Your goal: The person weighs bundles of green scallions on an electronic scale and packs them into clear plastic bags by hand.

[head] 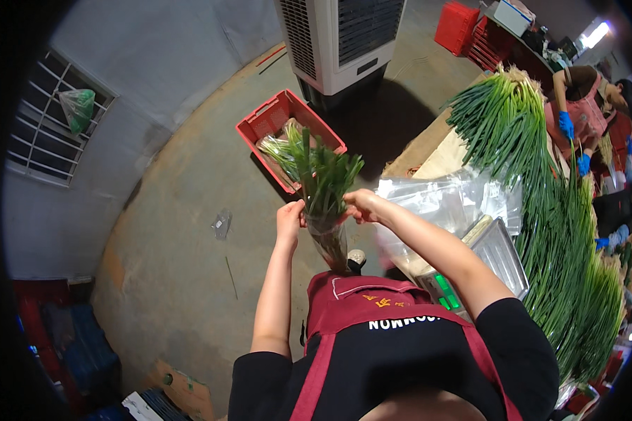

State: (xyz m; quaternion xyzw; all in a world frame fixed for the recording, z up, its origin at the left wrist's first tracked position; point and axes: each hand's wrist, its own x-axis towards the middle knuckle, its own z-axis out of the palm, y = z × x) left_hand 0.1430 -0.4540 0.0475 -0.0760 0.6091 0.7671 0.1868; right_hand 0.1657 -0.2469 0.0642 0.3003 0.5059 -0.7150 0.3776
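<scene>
A bunch of green onions [324, 176] stands in a clear plastic bag [331, 244] in front of my apron. Its dark green leaves stick out above the bag's mouth. My left hand [292, 218] pinches the mouth on one side, and my right hand [363, 206] holds the opposite side. Just beyond, on the floor, sits a red plastic crate [260, 118] with bagged green onions [282, 150] inside; the held leaves hide part of it. To the right, a stack of clear plastic bags [426, 200] lies beside a weighing scale [497, 258] with a lit green display, partly behind my right arm.
Long green onions [553, 231] are heaped along the table at right. Across it, a person with blue gloves [566, 126] handles some. An air cooler [347, 47] stands behind the crate. A plastic scrap [221, 223] and a loose leaf [231, 278] lie on the floor.
</scene>
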